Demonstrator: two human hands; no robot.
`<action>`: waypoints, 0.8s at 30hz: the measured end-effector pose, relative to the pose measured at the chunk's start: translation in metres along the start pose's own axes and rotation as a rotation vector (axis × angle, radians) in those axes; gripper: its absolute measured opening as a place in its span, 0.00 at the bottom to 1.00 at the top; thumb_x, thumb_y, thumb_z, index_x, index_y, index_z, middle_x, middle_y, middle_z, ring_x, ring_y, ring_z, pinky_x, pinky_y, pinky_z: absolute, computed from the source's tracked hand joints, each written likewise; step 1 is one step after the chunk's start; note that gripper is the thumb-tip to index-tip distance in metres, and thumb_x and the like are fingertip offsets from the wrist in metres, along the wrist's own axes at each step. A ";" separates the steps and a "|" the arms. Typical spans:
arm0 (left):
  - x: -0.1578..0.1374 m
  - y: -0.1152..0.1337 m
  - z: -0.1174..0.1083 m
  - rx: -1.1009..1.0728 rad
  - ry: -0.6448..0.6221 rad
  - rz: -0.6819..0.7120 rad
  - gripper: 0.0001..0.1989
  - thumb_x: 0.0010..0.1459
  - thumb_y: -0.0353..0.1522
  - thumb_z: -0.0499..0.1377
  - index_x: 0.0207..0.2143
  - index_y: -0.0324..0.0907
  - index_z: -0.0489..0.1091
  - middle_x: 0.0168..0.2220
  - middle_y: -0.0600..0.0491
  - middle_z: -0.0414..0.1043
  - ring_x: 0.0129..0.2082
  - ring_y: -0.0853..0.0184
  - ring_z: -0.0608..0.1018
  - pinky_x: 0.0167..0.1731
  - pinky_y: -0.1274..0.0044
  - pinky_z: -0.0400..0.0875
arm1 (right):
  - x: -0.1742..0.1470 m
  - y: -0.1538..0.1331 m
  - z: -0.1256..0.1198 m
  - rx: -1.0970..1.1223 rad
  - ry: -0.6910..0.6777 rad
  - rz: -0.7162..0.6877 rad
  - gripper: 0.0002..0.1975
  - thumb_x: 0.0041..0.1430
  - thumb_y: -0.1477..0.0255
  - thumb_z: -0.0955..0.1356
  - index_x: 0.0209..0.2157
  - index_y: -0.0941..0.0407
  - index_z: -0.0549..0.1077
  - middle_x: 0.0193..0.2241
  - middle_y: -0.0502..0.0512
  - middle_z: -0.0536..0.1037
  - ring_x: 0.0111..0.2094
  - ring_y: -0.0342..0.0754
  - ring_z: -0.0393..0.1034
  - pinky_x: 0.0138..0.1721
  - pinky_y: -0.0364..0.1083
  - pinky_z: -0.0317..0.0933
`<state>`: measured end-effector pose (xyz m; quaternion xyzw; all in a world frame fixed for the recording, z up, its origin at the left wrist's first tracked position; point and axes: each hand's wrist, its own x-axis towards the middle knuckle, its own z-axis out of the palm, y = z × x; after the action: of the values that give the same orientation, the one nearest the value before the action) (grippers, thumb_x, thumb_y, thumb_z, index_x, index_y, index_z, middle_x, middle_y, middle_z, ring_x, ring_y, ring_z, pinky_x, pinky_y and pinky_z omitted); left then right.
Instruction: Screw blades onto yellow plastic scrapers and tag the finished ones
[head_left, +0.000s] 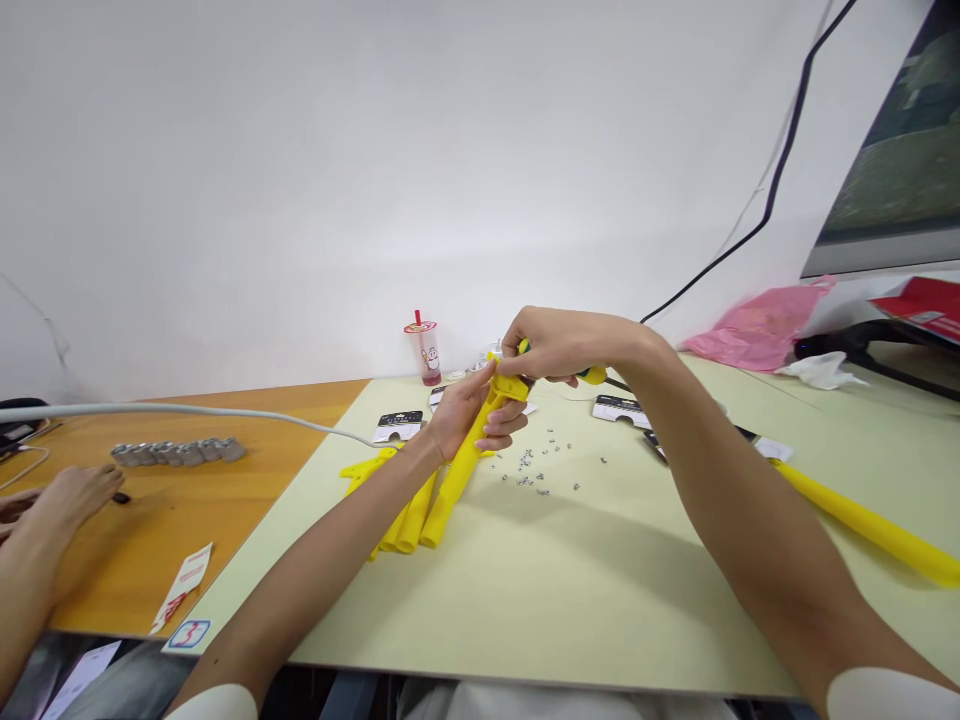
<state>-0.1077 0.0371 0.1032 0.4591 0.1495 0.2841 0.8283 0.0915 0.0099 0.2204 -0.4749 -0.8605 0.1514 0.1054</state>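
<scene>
My left hand [463, 415] grips the yellow tube [457, 480], nearer me than the cup [427, 355] and right of it. My right hand [551, 342], wrist bent, arches above, wrapped around a yellow-green handle [594, 375]. Long axis: slanting away, far end rightward.

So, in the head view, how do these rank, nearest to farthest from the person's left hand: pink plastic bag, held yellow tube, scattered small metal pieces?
1. Yellow tube, gripped in the left hand itself.
2. Small metal pieces, scattered below and just right of that hand.
3. Pink plastic bag, far right, toward the back.
</scene>
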 end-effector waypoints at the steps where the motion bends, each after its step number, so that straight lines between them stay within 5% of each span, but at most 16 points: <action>1: 0.000 0.000 0.000 -0.005 0.014 -0.002 0.21 0.70 0.51 0.62 0.36 0.43 0.72 0.22 0.56 0.56 0.19 0.69 0.59 0.12 0.82 0.54 | 0.000 0.001 0.000 0.004 -0.009 -0.003 0.20 0.68 0.56 0.71 0.27 0.54 0.71 0.19 0.52 0.70 0.19 0.44 0.63 0.22 0.47 0.51; 24: 0.004 -0.006 -0.004 0.003 0.016 0.024 0.21 0.70 0.51 0.63 0.42 0.41 0.76 0.23 0.56 0.59 0.19 0.69 0.62 0.12 0.82 0.57 | 0.007 0.013 0.001 -0.003 -0.074 -0.026 0.23 0.69 0.52 0.71 0.28 0.55 0.71 0.24 0.54 0.75 0.20 0.42 0.61 0.23 0.46 0.50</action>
<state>-0.1051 0.0400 0.0962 0.4596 0.1512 0.2975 0.8230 0.0971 0.0224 0.2149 -0.4578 -0.8701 0.1662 0.0749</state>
